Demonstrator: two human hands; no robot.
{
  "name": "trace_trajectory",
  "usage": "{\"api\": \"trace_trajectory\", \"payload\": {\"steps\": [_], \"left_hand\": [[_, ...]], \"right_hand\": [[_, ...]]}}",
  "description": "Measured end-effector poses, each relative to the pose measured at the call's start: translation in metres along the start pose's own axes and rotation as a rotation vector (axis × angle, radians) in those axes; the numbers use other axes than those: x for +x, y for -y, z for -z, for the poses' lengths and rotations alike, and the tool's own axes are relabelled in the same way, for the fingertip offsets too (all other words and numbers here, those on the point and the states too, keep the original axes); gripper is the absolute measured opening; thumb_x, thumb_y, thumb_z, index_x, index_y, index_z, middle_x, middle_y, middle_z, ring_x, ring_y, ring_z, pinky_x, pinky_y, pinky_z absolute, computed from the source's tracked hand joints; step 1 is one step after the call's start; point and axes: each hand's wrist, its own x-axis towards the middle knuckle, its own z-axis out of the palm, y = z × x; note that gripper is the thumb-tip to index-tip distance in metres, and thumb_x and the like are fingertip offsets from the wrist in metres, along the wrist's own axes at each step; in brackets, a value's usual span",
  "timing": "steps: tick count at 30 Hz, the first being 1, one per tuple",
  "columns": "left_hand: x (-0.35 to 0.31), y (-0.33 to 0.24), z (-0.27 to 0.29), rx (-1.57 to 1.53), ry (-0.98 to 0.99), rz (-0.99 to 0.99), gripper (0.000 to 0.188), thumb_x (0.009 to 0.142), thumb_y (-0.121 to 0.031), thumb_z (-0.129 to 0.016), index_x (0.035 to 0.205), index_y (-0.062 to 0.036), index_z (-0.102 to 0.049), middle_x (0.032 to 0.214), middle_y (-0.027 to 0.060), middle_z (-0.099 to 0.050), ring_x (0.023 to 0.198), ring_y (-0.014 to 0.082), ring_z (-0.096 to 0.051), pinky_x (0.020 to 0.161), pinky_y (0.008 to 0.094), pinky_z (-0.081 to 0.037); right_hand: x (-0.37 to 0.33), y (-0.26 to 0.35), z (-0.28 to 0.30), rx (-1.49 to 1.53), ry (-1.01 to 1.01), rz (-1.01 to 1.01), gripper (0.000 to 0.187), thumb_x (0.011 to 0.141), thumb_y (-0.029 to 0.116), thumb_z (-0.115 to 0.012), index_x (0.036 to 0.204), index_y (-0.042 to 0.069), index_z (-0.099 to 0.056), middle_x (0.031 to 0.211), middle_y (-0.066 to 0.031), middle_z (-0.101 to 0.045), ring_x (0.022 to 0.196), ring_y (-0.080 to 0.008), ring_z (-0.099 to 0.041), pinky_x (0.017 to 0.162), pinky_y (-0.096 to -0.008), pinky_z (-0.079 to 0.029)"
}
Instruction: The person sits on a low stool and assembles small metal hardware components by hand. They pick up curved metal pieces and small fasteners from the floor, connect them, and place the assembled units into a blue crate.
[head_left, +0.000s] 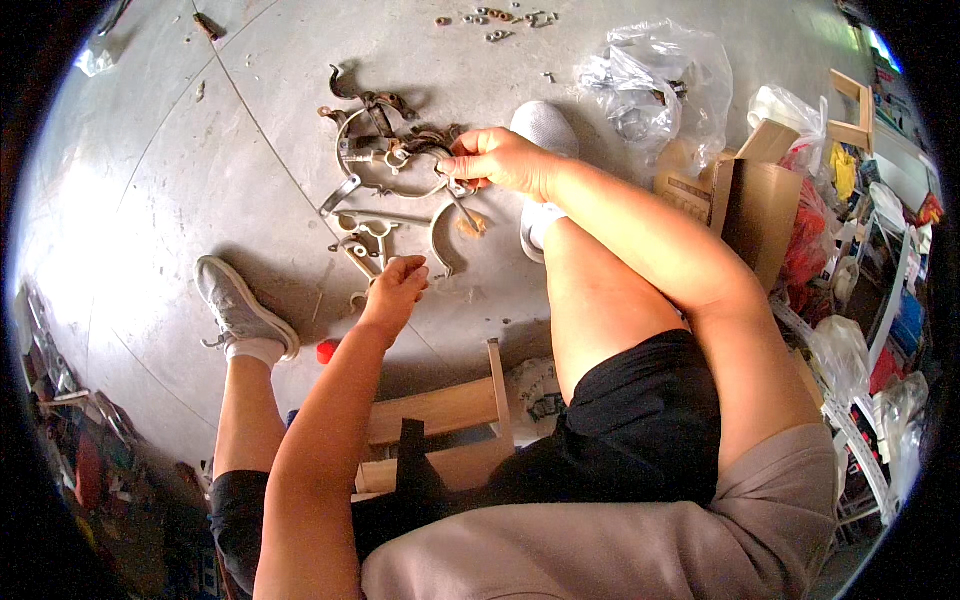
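You are sitting over a grey floor with a heap of rusty metal clamps lying on it between your feet. Your right hand is closing around a thin metal piece at the heap's right edge. Your left hand is hanging half curled, holding nothing, just beside a small curved clamp.

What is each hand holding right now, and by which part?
The right hand grips a metal clamp ring at its right rim. The left hand hovers over loose metal brackets; whether it holds anything cannot be told.
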Motion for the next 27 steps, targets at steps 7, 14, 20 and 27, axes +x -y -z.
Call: {"api": "trace_trajectory", "payload": {"steps": [7, 14, 20, 27], "left_hand": [[0.001, -0.015, 0.001, -0.039, -0.007, -0.035, 0.028, 0.087, -0.019, -0.051, 0.111, -0.0043, -0.050, 0.100, 0.0049, -0.056, 0.086, 0.0135, -0.054, 0.075, 0.0269, -0.044], [0.002, -0.033, 0.008, -0.166, -0.045, -0.080, 0.028, 0.087, -0.020, -0.051, 0.111, -0.0050, -0.050, 0.102, 0.0054, -0.056, 0.087, 0.0144, -0.054, 0.076, 0.0282, -0.044], [-0.014, -0.052, 0.009, -0.676, 0.085, -0.105, 0.028, 0.088, -0.025, -0.050, 0.109, -0.0060, -0.049, 0.099, 0.0054, -0.056, 0.084, 0.0169, -0.055, 0.075, 0.0309, -0.046], [-0.013, -0.033, 0.008, -0.510, -0.010, 0.074, 0.023, 0.090, -0.020, -0.047, 0.104, -0.0025, -0.051, 0.090, 0.0066, -0.058, 0.071, 0.0151, -0.056, 0.070, 0.0283, -0.049]], "right_hand": [[-0.004, -0.003, -0.006, 0.122, 0.013, 0.119, 0.030, 0.071, 0.017, -0.072, 0.093, 0.004, -0.056, 0.085, -0.0020, -0.058, 0.079, -0.0107, -0.053, 0.073, -0.0240, -0.043], [-0.004, -0.007, -0.008, 0.073, 0.040, 0.173, 0.034, 0.067, 0.013, -0.075, 0.094, 0.004, -0.056, 0.086, -0.0018, -0.059, 0.082, -0.0112, -0.053, 0.075, -0.0250, -0.043], [-0.007, -0.020, -0.019, -0.288, 0.047, 0.212, 0.030, 0.065, 0.014, -0.075, 0.088, 0.004, -0.058, 0.078, -0.0038, -0.062, 0.073, -0.0106, -0.055, 0.067, -0.0264, -0.045], [-0.013, -0.040, -0.024, -0.581, 0.420, 0.157, 0.042, 0.066, 0.018, -0.073, 0.103, 0.005, -0.059, 0.093, -0.0090, -0.061, 0.085, -0.0154, -0.056, 0.075, -0.0282, -0.046]]}}
